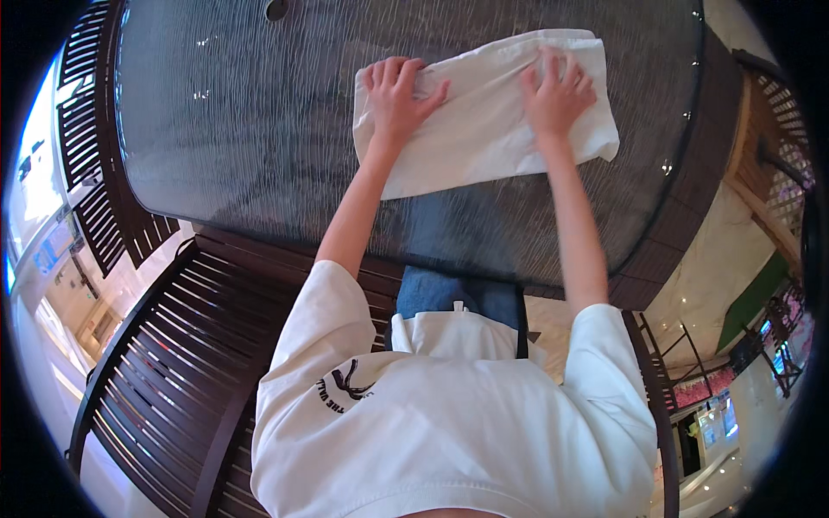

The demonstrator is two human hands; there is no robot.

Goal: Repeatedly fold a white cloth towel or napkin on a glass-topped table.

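Observation:
A white cloth lies spread in a long, slightly wrinkled piece on a dark table with a streaked glass top. My left hand rests on the cloth's left end, fingers apart and thumb stretched out to the right. Near the other end, my right hand presses on the cloth with its fingers spread and slightly blurred. Neither hand is closed around the fabric; both lie on top of it. The palms' undersides are hidden.
A dark slatted chair stands at the table's near left, and another slatted seat is beyond the left edge. The table's dark rim curves along the right. A round hole shows in the tabletop at the upper edge of view.

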